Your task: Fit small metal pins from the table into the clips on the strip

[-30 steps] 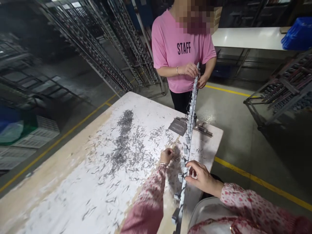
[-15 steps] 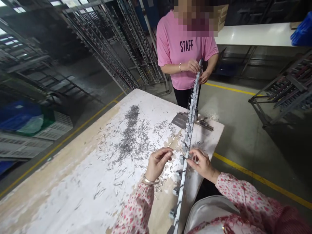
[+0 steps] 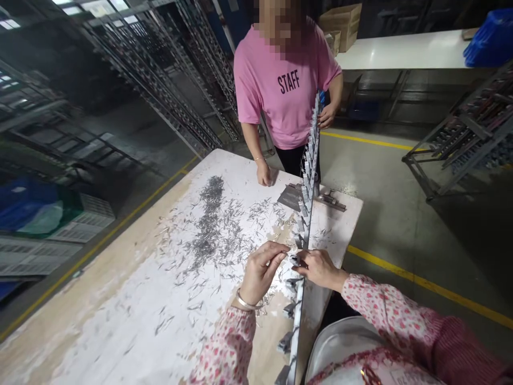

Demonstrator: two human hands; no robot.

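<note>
1. A long metal rail [image 3: 308, 176] hung with small grey clips runs from the bottom centre of the frame up toward the upper centre, its long axis pointing away from the wearer toward the co-worker in the pink shirt [image 3: 280, 85].
2. Both of the wearer's hands meet at the rail in the lower centre of the frame. The left hand [image 3: 260, 270] comes in from the left, thumb and forefinger pinched on something small and thin at the rail; what it is cannot be made out.
3. The right hand [image 3: 318, 267] comes in from the right, fingers curled and pressed to a clip [image 3: 295, 260] on the rail. The two hands' fingertips nearly touch there; neither is clearly nearer.
4. The rail lies along the right-hand edge of the worktop [image 3: 120, 321], so the right hand works over the drop to the floor [image 3: 401, 230] while the left hand hangs over the board.
5. Loose metal pins [image 3: 208, 235] lie scattered over the worktop to the left of the hands, thickest in a streak in the middle of the frame, near the left hand.
6. At the far end, one of the co-worker's hands [image 3: 326, 115] holds the top of the rail; the other [image 3: 264, 175] rests on the worktop's far edge beside a flat metal plate [image 3: 291, 197].
7. Open room lies to the right above the floor; racks [image 3: 180, 80] stand well apart in the upper left.
</note>
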